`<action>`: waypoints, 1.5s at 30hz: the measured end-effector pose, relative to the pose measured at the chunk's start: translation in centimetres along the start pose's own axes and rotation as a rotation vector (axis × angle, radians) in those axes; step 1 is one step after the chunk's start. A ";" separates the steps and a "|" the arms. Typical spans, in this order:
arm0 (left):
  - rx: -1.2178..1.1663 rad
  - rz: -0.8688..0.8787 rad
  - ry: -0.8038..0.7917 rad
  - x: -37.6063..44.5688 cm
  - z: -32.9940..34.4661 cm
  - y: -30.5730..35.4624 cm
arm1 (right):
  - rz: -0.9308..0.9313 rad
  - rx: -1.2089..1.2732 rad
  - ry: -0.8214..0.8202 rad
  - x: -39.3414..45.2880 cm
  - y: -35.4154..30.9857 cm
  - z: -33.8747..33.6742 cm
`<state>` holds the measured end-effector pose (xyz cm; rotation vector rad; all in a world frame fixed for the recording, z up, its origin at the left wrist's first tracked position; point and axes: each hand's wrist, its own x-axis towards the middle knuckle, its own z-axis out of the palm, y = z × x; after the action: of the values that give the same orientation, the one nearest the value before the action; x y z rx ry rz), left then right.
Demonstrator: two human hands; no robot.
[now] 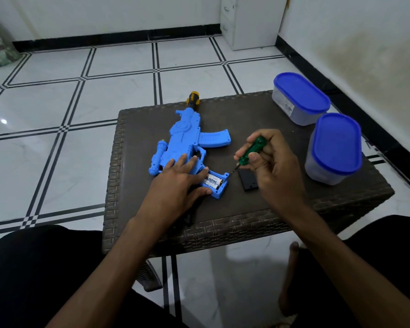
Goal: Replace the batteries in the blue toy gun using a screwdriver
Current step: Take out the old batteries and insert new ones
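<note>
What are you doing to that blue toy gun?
A person is changing its batteries. The blue toy gun lies flat on a dark woven table, and the left hand presses down on it to hold it steady. The right hand grips a green screwdriver, its tip pointing at the open battery compartment, where batteries are still in place. A black cover lies on the table beside it.

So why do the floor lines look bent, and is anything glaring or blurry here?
Head view: the wide lens bows the floor tiles toward the edges; a small bright glare spot sits on the glossy floor at left; the nearer tub looks slightly soft; the toy gun, batteries and screwdriver are sharp under even light.
</note>
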<state>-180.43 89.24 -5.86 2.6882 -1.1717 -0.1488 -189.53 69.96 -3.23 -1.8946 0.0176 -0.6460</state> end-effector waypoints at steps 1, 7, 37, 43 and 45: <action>0.002 0.000 0.007 0.0 0.0 0.0 | -0.007 -0.015 -0.008 0.1 0.0 0.2; 0.021 0.016 0.031 0.0 0.1 -0.1 | -0.052 -0.125 -0.072 0.9 0.0 0.8; 0.056 0.010 0.003 0.1 0.2 0.3 | 0.220 0.310 0.245 -2.1 1.5 0.4; 0.073 0.010 0.006 0.0 0.3 0.2 | 0.224 0.361 0.261 -2.1 1.4 0.4; 0.069 0.010 0.006 0.0 0.2 0.4 | 0.232 0.394 0.264 -1.9 1.2 0.6</action>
<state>-180.74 88.92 -5.91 2.7399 -1.2091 -0.0998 -190.52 70.55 -5.24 -1.3958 0.2580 -0.6793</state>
